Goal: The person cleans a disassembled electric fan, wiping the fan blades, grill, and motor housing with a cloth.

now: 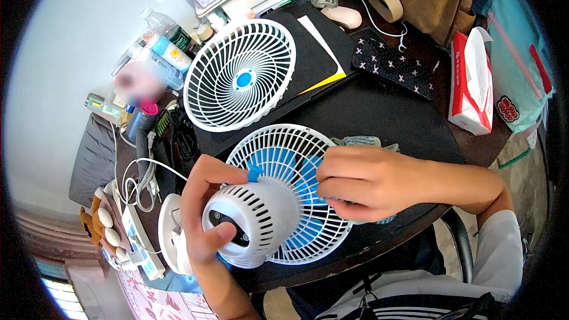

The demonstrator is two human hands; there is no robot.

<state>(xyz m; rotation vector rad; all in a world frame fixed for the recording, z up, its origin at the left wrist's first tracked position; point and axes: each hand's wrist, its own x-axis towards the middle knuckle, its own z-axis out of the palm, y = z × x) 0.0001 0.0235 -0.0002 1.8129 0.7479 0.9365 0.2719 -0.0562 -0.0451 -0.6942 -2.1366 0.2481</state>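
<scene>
A small white desk fan with its front cover off lies tilted at the table's near side. Its vented motor housing (275,216) faces me, and blue blades (281,163) show through the rear grille (308,249). My left hand (207,207) wraps round the housing, with the fingers by a blue knob (254,173) and the thumb over the dark back panel. My right hand (361,184) is closed against the right side of the grille; what its fingertips pinch is hidden. Partly behind that hand shows a greyish-green cloth (361,141). The round front cover (278,47) rests farther back.
A white fan base (172,234) stands left of the housing, near a power strip (142,243) and loose cable. Bottles (169,50) line the wall side. A tissue pack (471,86), a dark patterned pouch (394,65) and a brown bag (421,0) occupy the far right.
</scene>
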